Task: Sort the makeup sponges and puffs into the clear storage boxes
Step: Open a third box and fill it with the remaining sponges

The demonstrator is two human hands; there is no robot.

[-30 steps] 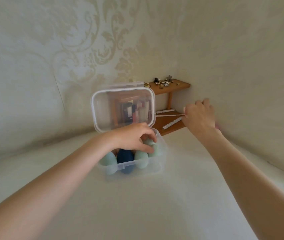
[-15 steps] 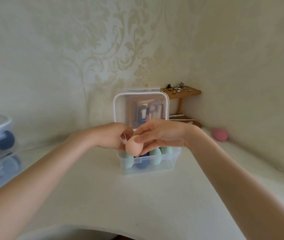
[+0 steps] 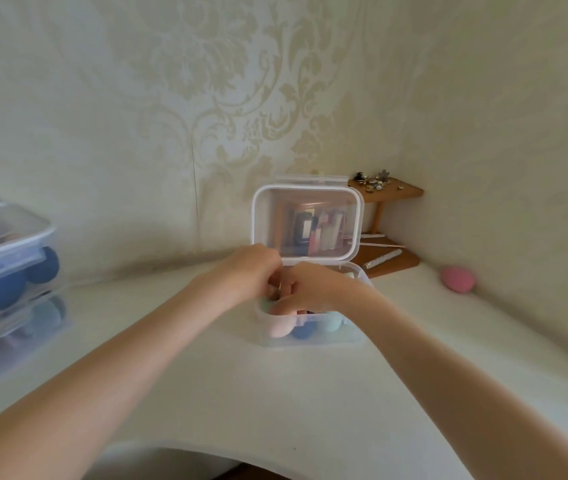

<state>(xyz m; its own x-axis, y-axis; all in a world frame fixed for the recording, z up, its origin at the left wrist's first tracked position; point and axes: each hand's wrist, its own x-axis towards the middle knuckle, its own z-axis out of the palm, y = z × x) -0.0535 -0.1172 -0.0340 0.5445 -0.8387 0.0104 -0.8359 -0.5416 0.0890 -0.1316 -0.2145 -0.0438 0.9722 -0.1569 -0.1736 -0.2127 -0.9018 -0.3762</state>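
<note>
- Both sets of fingers were bunched over the open clear box (image 3: 310, 329) at frame centre; the right hand (image 3: 313, 289) curled onto the peach sponge (image 3: 277, 325), but I couldn't tell what the left hand (image 3: 244, 271) was pinching.
- That sponge sat directly below the fingers in the box's left front corner, roughly upright, beside a navy sponge (image 3: 302, 330) and a mint sponge (image 3: 329, 323).
- A pink sponge (image 3: 458, 278) lay loose at far right, so I'd guess the right hand is closer.
- Stacked boxes (image 3: 5, 271) sat at left edge.

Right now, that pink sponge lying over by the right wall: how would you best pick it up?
Pinch the pink sponge across its rounded middle, coming from above and the left. It lies on its side on the white table, close against the wall, so the right side looks blocked.
</note>
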